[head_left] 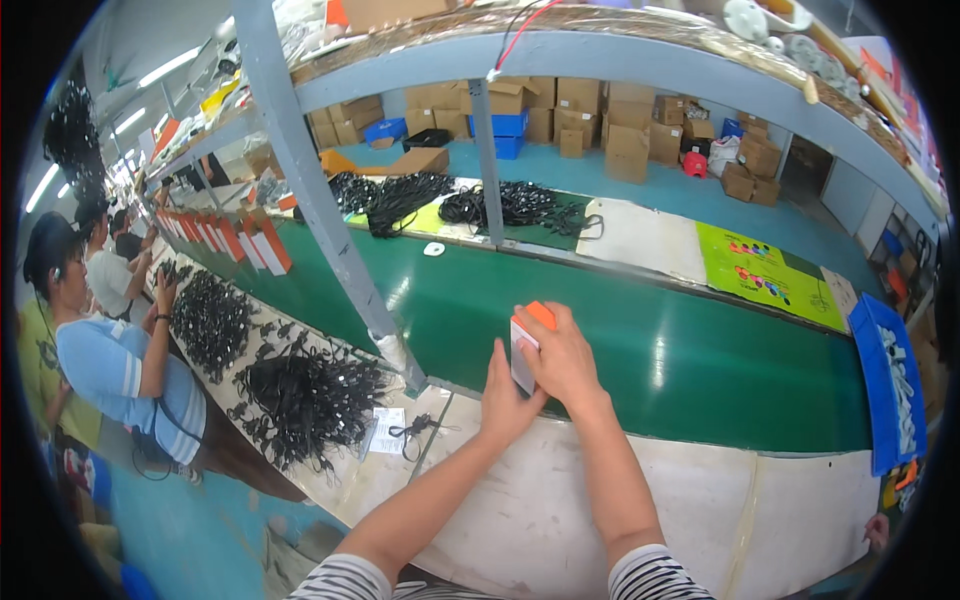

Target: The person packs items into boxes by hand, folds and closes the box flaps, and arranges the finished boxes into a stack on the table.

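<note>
Over the near edge of the green conveyor belt [640, 350], a small white and orange box [520, 362] is held between both hands. My left hand [508, 402] grips its lower left side. My right hand [566, 358] wraps its upper right side, with fingers closed over the orange end. Beneath my forearms runs a pale worktop [560, 500]. To the left on it lie a heap of black cables [305, 400], a coiled black cable [408, 432] and a printed paper slip [387, 430].
A grey steel post [315, 180] rises left of my hands, under an overhead shelf beam [620, 68]. Orange-white boxes [262, 245] stand in a row farther up the belt. A blue bin [870, 390] sits at the right end. A person in blue [130, 365] works at the left.
</note>
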